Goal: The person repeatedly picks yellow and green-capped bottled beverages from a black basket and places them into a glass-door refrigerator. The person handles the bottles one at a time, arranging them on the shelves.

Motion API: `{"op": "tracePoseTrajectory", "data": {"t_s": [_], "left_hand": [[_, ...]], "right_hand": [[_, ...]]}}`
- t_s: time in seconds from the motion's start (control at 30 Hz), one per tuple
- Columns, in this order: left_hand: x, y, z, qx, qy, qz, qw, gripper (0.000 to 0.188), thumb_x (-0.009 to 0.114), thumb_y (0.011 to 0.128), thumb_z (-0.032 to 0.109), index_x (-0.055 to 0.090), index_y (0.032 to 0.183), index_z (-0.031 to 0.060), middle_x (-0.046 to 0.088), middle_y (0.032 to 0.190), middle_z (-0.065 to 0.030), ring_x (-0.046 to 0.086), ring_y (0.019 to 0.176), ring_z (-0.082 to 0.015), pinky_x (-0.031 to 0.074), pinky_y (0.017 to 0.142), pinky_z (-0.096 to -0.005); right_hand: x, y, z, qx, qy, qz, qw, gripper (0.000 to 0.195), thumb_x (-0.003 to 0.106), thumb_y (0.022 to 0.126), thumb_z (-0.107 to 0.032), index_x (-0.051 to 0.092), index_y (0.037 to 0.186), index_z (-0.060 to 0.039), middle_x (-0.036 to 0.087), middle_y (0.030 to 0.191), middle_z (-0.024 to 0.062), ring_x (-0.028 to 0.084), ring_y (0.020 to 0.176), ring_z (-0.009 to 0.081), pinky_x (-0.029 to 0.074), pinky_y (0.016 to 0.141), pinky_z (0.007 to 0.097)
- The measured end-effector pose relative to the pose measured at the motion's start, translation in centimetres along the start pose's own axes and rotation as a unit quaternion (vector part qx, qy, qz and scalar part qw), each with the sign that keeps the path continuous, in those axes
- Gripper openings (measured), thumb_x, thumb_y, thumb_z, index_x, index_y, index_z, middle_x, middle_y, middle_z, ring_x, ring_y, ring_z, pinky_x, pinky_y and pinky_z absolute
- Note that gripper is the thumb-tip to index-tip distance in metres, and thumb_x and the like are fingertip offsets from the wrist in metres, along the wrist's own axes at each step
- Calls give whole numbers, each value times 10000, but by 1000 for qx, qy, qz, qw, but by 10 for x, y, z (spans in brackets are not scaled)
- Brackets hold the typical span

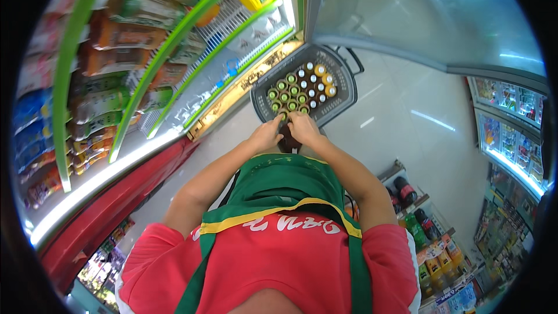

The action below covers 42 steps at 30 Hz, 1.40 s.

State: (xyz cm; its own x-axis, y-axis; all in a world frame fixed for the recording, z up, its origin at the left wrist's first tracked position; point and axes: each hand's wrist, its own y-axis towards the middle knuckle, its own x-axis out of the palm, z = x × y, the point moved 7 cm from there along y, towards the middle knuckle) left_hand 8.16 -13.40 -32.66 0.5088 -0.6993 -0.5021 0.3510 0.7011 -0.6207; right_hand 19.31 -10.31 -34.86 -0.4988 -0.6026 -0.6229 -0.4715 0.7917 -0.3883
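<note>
Before me on the floor is a dark grey plastic basket (345, 104) with many capped bottles standing in it. Green-capped bottles (284, 97) fill the near left part, white-capped dark bottles (311, 93) stand beside them, and several orange bottles with white caps (328, 79) line the right. My left hand (266, 134) and my right hand (304, 129) meet at the basket's near edge, with fingertips at the nearest green-capped bottles. Whether either hand grips a bottle is too small to tell. A dark object, unclear, shows just below the hands.
An open refrigerated cabinet with green-edged shelves (152, 74) of drinks rises at left. Its glass door (392, 17) stands swung open at upper right. A rack of soft drink bottles (429, 235) is at lower right, and more lit coolers (514, 139) stand at far right.
</note>
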Motion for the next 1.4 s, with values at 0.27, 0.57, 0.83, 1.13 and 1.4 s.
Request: {"op": "tracePoseTrajectory", "data": {"t_s": [0.27,0.57,0.83,1.13,1.4], "left_hand": [[76,102,-43,-26,16,-55,998,521,634,774,146,437,1231,-6,592,1033,-253,575,954,-398,469,824,-447],[137,214,-80,-94,-23,-62,993,397,624,791,159,536,1131,-25,616,997,-243,589,951,-379,470,827,-433],[190,255,-109,-118,-70,-79,987,403,607,814,179,534,1160,-13,615,1027,-239,588,979,-369,467,865,-419],[184,246,-103,-136,-76,-82,984,390,599,818,185,544,1144,-21,612,1042,-239,588,993,-359,469,874,-412],[114,219,-53,-139,-54,-64,987,510,621,781,156,464,1249,26,600,1068,-235,567,1023,-356,440,905,-399]], "right_hand": [[64,25,144,129,36,-11,991,286,623,774,-120,600,1029,9,627,947,236,599,887,393,487,770,448],[103,106,317,251,-50,29,966,336,580,805,-156,506,1077,25,616,906,254,616,892,376,503,786,419],[127,159,413,329,-72,-23,941,435,615,817,-222,403,1104,27,586,1046,268,602,968,379,506,822,419],[105,159,396,291,-129,-26,948,400,614,803,-253,437,1054,2,646,884,231,640,837,379,518,748,445],[-3,97,272,155,-83,8,984,366,650,744,-268,493,1012,-74,648,795,185,628,757,379,495,658,464]]}}
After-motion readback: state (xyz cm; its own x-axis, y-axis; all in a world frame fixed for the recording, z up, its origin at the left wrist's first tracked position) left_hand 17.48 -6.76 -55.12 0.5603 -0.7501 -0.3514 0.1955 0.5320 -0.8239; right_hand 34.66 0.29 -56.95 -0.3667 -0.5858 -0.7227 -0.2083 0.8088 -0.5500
